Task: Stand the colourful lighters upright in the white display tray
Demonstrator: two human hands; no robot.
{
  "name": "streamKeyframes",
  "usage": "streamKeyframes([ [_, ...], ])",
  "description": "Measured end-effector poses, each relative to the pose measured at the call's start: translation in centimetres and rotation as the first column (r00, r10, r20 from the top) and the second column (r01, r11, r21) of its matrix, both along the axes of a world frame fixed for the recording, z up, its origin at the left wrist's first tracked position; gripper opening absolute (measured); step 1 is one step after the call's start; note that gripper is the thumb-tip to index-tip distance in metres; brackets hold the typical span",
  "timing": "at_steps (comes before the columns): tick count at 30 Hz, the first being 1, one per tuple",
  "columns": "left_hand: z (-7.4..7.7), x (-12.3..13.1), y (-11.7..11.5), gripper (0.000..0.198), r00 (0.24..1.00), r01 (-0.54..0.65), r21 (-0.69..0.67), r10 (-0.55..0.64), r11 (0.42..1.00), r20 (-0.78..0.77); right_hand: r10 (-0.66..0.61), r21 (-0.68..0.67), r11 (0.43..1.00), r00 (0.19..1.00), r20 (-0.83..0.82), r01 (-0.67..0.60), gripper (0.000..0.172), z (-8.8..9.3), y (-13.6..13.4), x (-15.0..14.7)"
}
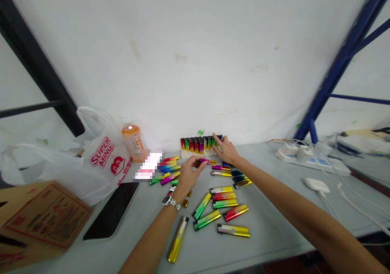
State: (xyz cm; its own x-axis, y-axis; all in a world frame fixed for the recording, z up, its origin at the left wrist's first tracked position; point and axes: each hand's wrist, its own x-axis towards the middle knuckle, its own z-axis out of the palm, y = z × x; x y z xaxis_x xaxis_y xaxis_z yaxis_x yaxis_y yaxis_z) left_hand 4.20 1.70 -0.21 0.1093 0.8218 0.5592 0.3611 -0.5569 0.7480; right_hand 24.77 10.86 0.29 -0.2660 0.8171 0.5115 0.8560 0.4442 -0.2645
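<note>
My left hand (189, 174), with a watch on its wrist, pinches a purple-and-yellow lighter (207, 161) just in front of a white tray (185, 154). Several colourful lighters (195, 145) stand upright in rows in that tray, against the wall. At the tray's right end is my right hand (227, 150), its index finger and thumb spread apart around the standing lighters there. Below the hands, loose lighters lie on the table, among them a green-and-yellow lighter (207, 220), a red-and-yellow lighter (236, 212) and a silver-and-yellow lighter (178, 239).
On the left are a cardboard box (42, 221), a white plastic bag (100, 156), an orange drink bottle (132, 138) and a black phone (112, 211). A power strip (313, 160) with cables and a white charger (317, 184) lie on the right of the grey table (274, 217).
</note>
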Motion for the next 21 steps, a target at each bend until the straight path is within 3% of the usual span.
streamKeyframes([
  [2,0.0,0.1,-0.1,0.022,1.0,0.0,0.001,0.0,1.0,0.014,0.068,-0.015,0.997,0.972,-0.224,-0.073,0.048,0.5,-2.0,-0.8],
  [4,0.0,0.3,-0.3,0.023,1.0,0.001,0.009,-0.001,1.0,0.025,0.18,-0.086,0.969,0.897,-0.403,-0.233,0.048,1.1,-4.4,-1.9],
  [6,0.1,0.5,-0.6,0.023,0.999,-0.002,0.017,0.002,1.0,0.033,0.262,-0.178,0.891,0.793,-0.55,-0.418,0.053,1.6,-6.7,-3.2],
  [8,0.4,0.7,-0.9,0.021,0.999,-0.03,0.046,0.03,0.998,0.018,0.275,-0.256,0.778,0.678,-0.682,-0.573,0.055,1.8,-8.4,-4.5],
  [11,0.8,0.6,-1.2,0.02,0.994,-0.091,0.135,0.097,0.987,-0.044,0.174,-0.312,0.673,0.554,-0.814,-0.671,0.05,1.2,-9.5,-5.8],
  [13,1.0,0.3,-1.4,0.019,0.993,-0.064,0.17,0.079,0.983,-0.086,0.123,-0.307,0.694,0.527,-0.841,-0.651,0.049,0.7,-9.6,-6.2],
  [15,1.1,0.0,-1.4,0.016,0.993,0.007,0.154,0.011,0.988,-0.115,0.1,-0.288,0.752,0.534,-0.839,-0.593,0.05,0.2,-9.7,-6.0],
  [18,1.0,-0.6,-1.5,0.049,0.993,0.042,0.106,-0.03,0.993,-0.114,0.073,-0.273,0.805,0.545,-0.836,-0.527,0.05,-0.2,-9.8,-5.4],
  [21,0.7,-0.8,-1.5,0.04,0.989,0.04,0.09,-0.027,0.995,-0.144,0.061,-0.239,0.877,0.59,-0.805,-0.417,0.044,-0.7,-9.7,-5.0],
])
